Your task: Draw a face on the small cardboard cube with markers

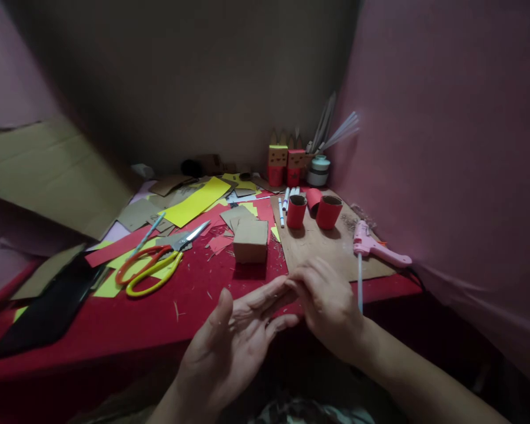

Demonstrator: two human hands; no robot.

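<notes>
Our left hand [241, 341] is spread palm-up; our right hand [324, 300] curls against its far end, whether holding anything we can't tell. Best we work gently, clear of the cardboard box [250, 242] ahead on the counter [150, 321].

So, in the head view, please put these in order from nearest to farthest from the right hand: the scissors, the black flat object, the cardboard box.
Measured from the right hand:
1. Cardboard box: ahead, a little to the left.
2. Scissors: farther left, past the box.
3. Black flat object: farthest left of the three.
</notes>
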